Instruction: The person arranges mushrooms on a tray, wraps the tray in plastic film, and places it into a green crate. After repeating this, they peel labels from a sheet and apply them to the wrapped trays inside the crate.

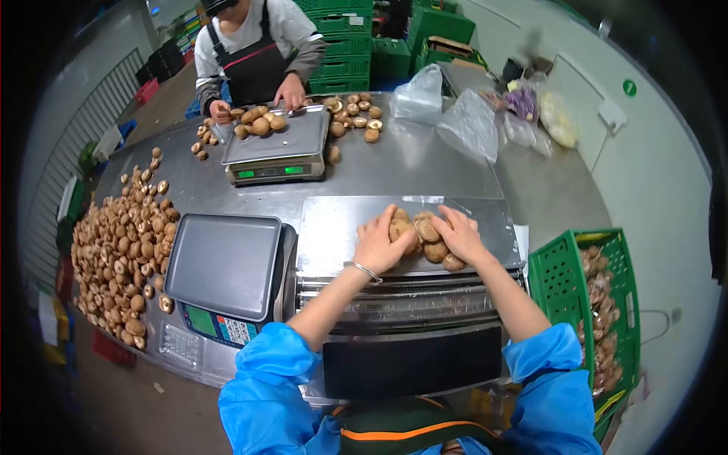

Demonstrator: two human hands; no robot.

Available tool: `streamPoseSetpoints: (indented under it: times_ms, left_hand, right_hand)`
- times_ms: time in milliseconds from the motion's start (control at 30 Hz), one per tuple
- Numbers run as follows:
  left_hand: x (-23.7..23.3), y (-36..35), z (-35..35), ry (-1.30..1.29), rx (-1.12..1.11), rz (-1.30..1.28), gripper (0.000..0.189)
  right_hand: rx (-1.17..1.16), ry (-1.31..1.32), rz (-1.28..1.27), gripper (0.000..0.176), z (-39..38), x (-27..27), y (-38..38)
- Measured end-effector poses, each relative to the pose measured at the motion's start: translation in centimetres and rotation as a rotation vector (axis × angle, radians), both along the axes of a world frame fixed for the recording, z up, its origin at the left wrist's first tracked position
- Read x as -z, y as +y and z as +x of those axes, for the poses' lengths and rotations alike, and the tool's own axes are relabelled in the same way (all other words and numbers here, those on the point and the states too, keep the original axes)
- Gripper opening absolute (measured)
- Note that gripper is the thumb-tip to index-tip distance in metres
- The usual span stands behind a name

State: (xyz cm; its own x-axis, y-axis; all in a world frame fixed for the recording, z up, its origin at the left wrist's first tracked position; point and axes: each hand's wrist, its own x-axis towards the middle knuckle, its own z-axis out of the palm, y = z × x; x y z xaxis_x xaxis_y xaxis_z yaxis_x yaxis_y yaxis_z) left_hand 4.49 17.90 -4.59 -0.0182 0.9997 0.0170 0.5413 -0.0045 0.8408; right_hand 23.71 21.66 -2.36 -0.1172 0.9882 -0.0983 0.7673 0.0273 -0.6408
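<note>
Brown shiitake mushrooms (434,250) sit in a small cluster on the metal plate of what looks like a film-wrapping machine (334,227). My left hand (379,241) is curled against the cluster's left side, thumb pressed in and a bangle at the wrist. From the other side my right hand (461,236) cups the same mushrooms, its fingers over the far edge. Whether a tray or film lies under them is hidden. Just below the hands run the machine's metal rollers (402,299).
A scale (224,265) stands left, beside a large mushroom pile (121,250). Across the table, a person (258,61) in an apron works at another scale (277,140) bearing mushrooms. A green crate (557,280) holding packed mushrooms is at right; plastic bags (470,125) lie behind.
</note>
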Motion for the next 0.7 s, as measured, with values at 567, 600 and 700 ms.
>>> streamPoseSetpoints:
  times_ms: [567, 600, 700]
  left_hand:
    - [-2.9, -1.1, 1.8, 0.423, 0.139, 0.424, 0.081]
    - [-2.7, -1.1, 2.2, 0.59, 0.207, 0.335, 0.085]
    - [-3.8, -1.0, 1.2, 0.504, 0.208, 0.299, 0.095]
  right_hand:
    - [-0.528, -0.08, 0.553, 0.045, 2.5, -1.2, -1.2]
    - [-0.533, -0.078, 0.557, 0.045, 2.7, -1.3, -1.5]
    - [-0.389, 0.1, 0.316, 0.059, 5.8, -1.1, -0.9]
